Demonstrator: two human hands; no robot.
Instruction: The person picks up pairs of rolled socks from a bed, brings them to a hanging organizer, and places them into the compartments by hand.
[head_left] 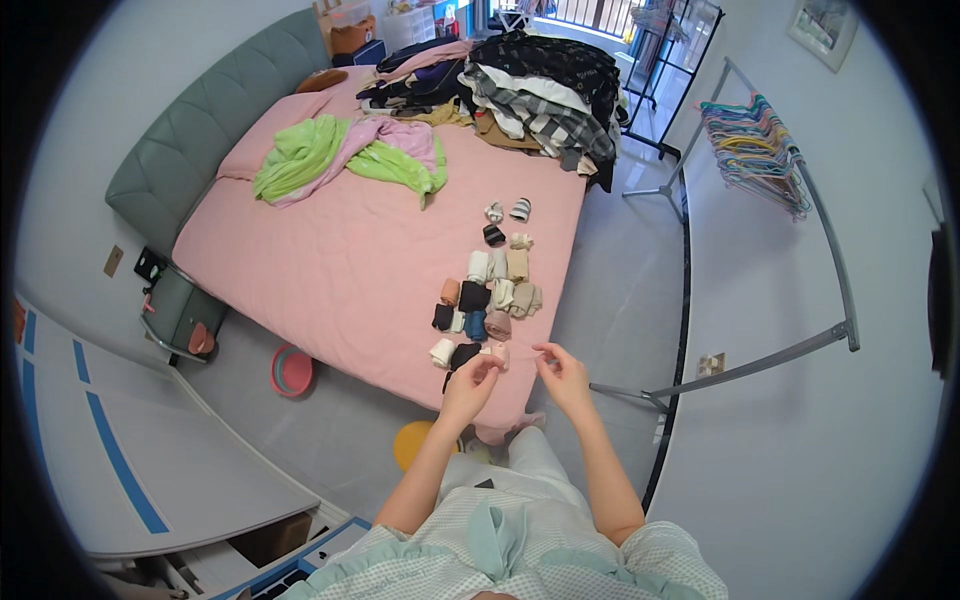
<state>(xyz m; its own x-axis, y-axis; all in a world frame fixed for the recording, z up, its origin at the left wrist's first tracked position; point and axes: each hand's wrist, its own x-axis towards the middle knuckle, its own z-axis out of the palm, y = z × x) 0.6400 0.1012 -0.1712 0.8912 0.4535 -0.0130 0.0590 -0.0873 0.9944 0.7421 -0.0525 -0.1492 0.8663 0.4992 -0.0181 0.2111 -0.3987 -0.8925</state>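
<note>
Both hands are held close together over the near right corner of the pink bed (340, 260). My left hand (470, 387) has its fingertips drawn together beside a row of small rolled-up garments. My right hand (563, 380) pinches thumb and forefinger at the bed's edge. Something thin and pale seems to stretch between the fingertips; its kind is not clear. Past the hands lie several small rolls, likely socks: a black roll (474, 296), a blue roll (475, 325), a dusty pink roll (498, 325), a white roll (443, 351) and a beige roll (517, 265).
A heap of clothes (540, 90) covers the bed's far right corner. A green and pink blanket (350, 160) lies near the headboard (220, 120). To the right stands a metal rack (830, 240) with many hangers (755, 150). A pink basin (292, 370) sits on the floor.
</note>
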